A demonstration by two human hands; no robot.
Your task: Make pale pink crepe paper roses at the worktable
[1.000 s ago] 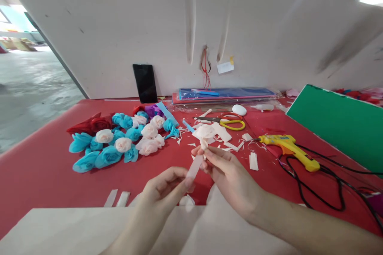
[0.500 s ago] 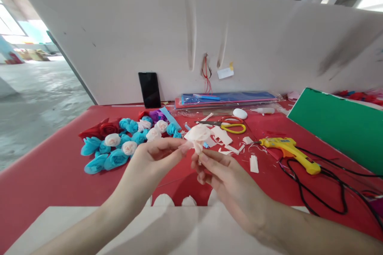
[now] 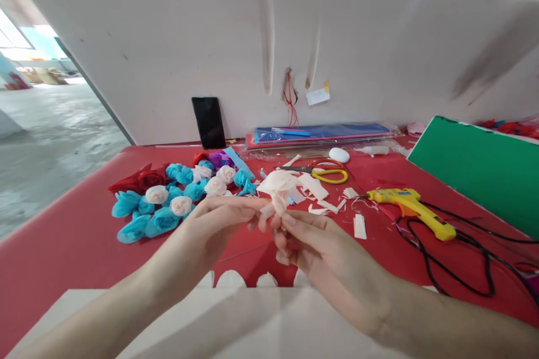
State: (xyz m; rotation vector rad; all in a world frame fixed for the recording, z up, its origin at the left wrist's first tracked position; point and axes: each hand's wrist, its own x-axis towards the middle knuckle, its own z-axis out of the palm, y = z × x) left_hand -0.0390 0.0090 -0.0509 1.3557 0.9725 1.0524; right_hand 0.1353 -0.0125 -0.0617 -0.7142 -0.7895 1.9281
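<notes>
Pinching a pale pink paper flower (image 3: 278,188) between both hands — our left hand (image 3: 219,227) nips its base from the left, our right hand (image 3: 320,247) grips the stem end just below. Bloom points up and away, above the red table (image 3: 63,247).

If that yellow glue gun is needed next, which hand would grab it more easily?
Probably the right hand. The glue gun lies on the red table to its right, with nothing between them. The left hand would have to cross over. Both now pinch the pale paper flower.
</notes>
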